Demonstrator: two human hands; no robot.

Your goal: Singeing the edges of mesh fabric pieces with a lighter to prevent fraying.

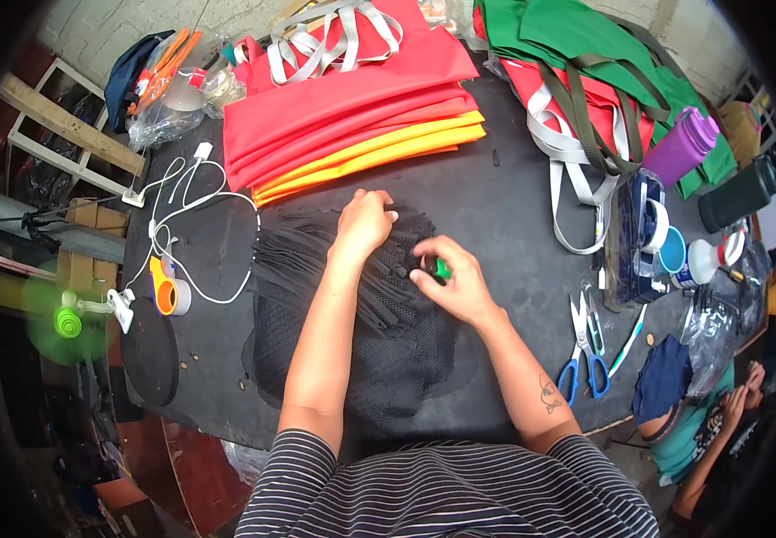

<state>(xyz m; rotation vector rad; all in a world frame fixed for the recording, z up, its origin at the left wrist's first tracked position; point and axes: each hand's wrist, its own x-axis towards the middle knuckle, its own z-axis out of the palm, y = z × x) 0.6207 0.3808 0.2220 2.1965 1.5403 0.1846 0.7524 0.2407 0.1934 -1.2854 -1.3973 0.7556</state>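
Note:
Black mesh fabric (361, 359), gathered into folds along its upper part, lies on the dark table in front of me. My left hand (366, 222) is at the far edge of the folds, its fingers curled down and closed on the mesh. To the right, my right hand (459, 282) curls thumb and fingers around a small black-and-green object (442, 268). That object is mostly covered by the fingers, so its kind does not show. It is held close beside the right end of the gathered mesh.
Folded red and yellow fabric bags (352, 117) are stacked beyond my hands. Green bags (576, 45) lie far right. Blue-handled scissors (582, 350) and a purple bottle (682, 146) are at right. A white cable (199, 211) and tape dispenser (169, 291) lie left. Another person's hands (742, 394) show lower right.

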